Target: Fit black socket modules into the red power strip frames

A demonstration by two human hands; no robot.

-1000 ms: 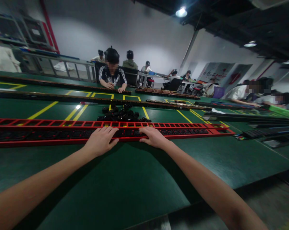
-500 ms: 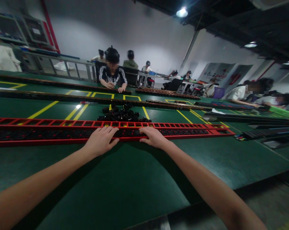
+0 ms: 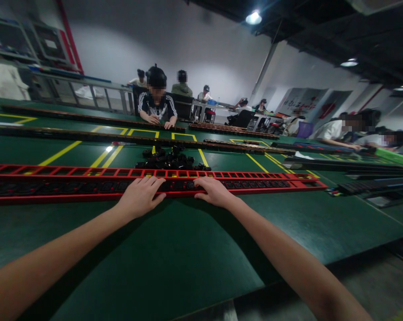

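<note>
Green and glossy, the table [image 3: 174, 258] fills the lower view, marked beyond the work with yellow tape [image 3: 61, 154]. Behind it rises a pale wall [image 3: 221, 49], with a bright lamp [image 3: 253, 17] overhead toward 1 o'clock. Taking 12 o'clock as straight ahead of the wearer, a long red frame [image 3: 181, 195] lies on the table, running from 10 o'clock, where it leaves the view, to its end at 2 o'clock. Its far side is a row of slots; its near channel holds a line of black pieces [image 3: 84, 187].

At 11 o'clock the left hand [image 3: 141, 194] rests palm down across the near channel, fingers extended and together, thumb spread well away toward the right hand. At 1 o'clock the right hand [image 3: 215, 191] lies over the same channel, fingers gently bent, thumb apart near the near rim. A black piece shows at its fingertips; whether either hand presses on a piece cannot be told.

Just past the frame at 12 o'clock sits a loose heap [image 3: 171, 159] of black parts. Farther out, a dark strip [image 3: 148, 140] stretches across from 10 o'clock. Beyond that, toward 12 o'clock, a co-worker [image 3: 157, 104] bends over another strip, both hands near it.
</note>
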